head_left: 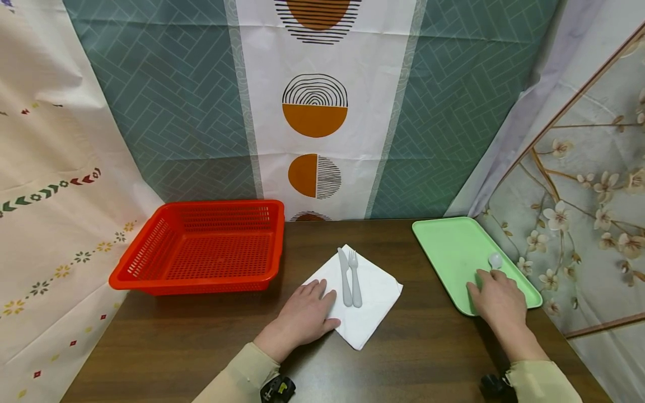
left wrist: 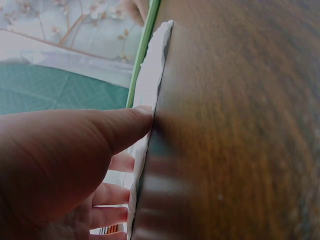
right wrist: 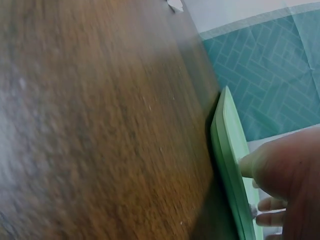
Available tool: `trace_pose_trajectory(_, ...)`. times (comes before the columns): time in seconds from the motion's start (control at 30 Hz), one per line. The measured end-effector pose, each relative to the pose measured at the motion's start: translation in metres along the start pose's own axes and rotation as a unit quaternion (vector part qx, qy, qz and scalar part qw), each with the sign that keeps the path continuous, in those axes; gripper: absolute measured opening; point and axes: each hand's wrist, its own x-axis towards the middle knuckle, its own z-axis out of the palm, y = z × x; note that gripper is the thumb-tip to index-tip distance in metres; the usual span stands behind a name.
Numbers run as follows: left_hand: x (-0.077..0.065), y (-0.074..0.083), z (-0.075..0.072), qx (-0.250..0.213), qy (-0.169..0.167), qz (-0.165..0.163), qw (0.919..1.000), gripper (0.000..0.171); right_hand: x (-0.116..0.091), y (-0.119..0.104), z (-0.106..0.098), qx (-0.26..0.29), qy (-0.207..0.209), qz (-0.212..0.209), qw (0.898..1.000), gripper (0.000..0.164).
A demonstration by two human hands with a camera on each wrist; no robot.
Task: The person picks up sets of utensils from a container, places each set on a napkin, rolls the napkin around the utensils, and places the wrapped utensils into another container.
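Note:
A folded white napkin point(head_left: 375, 291) lies turned cornerwise on the table, bearing a grey knife point(head_left: 345, 277) and a grey fork point(head_left: 355, 280) side by side. My left hand point(head_left: 307, 313) rests on the napkin's left edge, fingers spread, its thumb at the near edge in the left wrist view. On the right, my right hand point(head_left: 499, 296) reaches over a light green tray point(head_left: 448, 246). Its fingers are at a spoon point(head_left: 496, 260), whose bowl shows beyond them while the handle is hidden. In the right wrist view the thumb stands apart from the other fingers.
A red plastic basket point(head_left: 201, 257) with slotted sides stands at the back left of the brown wooden table point(head_left: 393, 364). Patterned cloths hang behind the table and along both sides, the right one close to the tray.

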Motion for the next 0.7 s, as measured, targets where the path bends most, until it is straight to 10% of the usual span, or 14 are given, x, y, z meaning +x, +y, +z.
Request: trace_pose_trajectory(0.7, -0.001, 0.001, -0.002, -0.003, -0.003, -0.002, 1.0, 0.064, 0.0, 0.011, -0.005, -0.017, -0.008, 0.039, 0.999, 0.047)
